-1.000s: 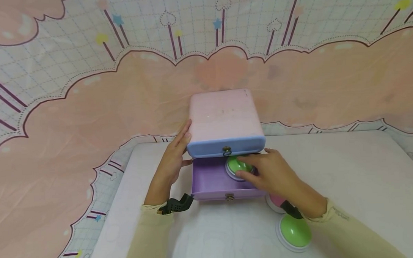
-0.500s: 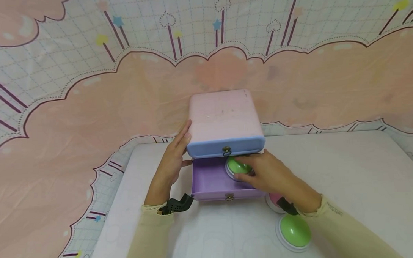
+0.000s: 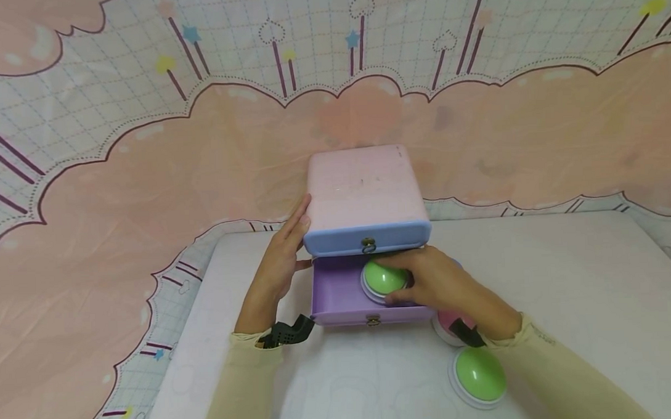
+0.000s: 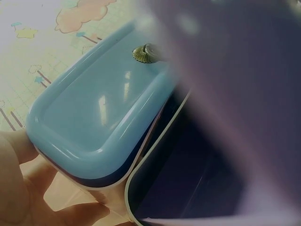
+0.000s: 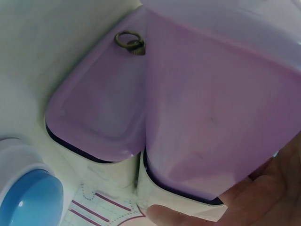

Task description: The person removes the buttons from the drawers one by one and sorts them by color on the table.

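Note:
A small pink-topped drawer cabinet (image 3: 362,184) stands at the back of the table, its purple drawer (image 3: 338,286) pulled out below the closed blue drawer (image 3: 336,242). Inside the purple drawer, toward its right side, my right hand (image 3: 440,283) grips a green dome button (image 3: 381,279) with a pale base between thumb and fingers. That button is out of sight in the right wrist view. My left hand (image 3: 279,261) rests along the cabinet's left side, its fingers extended; in the left wrist view the fingers (image 4: 77,214) touch the cabinet wall beside the blue drawer.
On the table (image 3: 347,382), a second green dome button (image 3: 480,374) lies at the front right. Behind it a pink button (image 3: 449,321) is partly covered by my right wrist. The right wrist view shows a blue button (image 5: 35,200) and a closed lower purple drawer (image 5: 101,103).
My right hand has shifted slightly forward out from under the blue drawer, and the green button has moved a little left and toward the drawer's front. The left hand stays still.

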